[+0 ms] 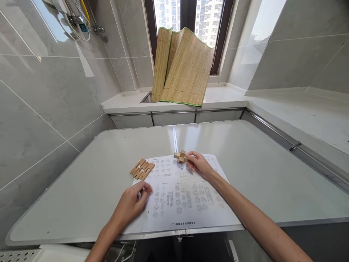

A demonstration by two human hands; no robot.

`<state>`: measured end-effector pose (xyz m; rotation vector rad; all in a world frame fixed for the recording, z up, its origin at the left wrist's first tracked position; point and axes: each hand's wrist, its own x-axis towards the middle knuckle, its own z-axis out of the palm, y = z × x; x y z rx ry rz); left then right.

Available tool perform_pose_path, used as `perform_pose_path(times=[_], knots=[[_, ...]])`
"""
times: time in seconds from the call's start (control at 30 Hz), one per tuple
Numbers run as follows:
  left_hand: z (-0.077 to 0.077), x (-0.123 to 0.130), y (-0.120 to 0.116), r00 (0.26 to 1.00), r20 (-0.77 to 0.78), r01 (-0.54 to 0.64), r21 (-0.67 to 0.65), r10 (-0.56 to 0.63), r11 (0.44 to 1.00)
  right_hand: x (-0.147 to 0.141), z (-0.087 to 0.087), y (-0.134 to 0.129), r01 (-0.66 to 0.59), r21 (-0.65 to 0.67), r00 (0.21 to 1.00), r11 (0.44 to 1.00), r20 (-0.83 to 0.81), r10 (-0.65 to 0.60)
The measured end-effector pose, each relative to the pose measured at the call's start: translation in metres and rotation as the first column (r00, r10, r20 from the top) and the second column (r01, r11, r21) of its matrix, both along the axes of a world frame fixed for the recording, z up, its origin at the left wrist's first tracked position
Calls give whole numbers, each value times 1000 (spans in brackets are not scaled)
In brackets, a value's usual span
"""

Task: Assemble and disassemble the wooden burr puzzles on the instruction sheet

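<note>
A printed sheet (188, 214) with line drawings lies on the white table. Near its top edge is a small cross-shaped wooden block puzzle (180, 157). My right hand (198, 164) has its thumb and index finger pinched at the puzzle's right end. Flat wooden pieces with cut-outs (142, 169) lie side by side over the sheet's upper left corner. Below them my left hand (135, 201) rests at the sheet's left edge, its fingers curled inward; nothing shows between them.
The white folding table (89, 189) has a seam down its middle. Behind it, a folded bamboo mat (188, 69) leans on the window ledge (226, 95). A metal rail (272, 127) runs along the right side. Shower fittings (79, 22) hang on the left wall.
</note>
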<state>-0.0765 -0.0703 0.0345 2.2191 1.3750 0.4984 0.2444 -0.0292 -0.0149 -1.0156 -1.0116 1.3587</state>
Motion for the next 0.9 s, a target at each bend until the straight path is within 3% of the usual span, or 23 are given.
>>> perform_pose_path(times=[0.17, 0.3, 0.47, 0.67, 0.73, 0.83, 0.9], knots=[[-7, 64, 42, 976, 216, 27, -71, -11, 997, -4, -6, 5, -116, -17, 988, 993, -108, 113], [-21, 104, 76, 914, 396, 195, -239, -87, 951, -1, -8, 8, -204, -16, 967, 979, -159, 199], [-29, 116, 97, 721, 666, 489, -295, -191, 821, 0, -9, 7, -313, -7, 937, 950, -163, 308], [-28, 112, 92, 668, 729, 552, -355, -146, 755, -7, -6, 1, -446, -11, 894, 895, -58, 445], [-29, 114, 89, 666, 733, 533, -339, -138, 775, -9, -4, -1, -384, -10, 923, 923, 22, 384], [-33, 117, 84, 667, 736, 432, -253, -118, 866, -12, -3, -3, -184, 21, 979, 983, 90, 181], [-36, 120, 82, 675, 731, 358, -206, -100, 911, -13, -6, -3, -115, 56, 990, 992, 91, 110]])
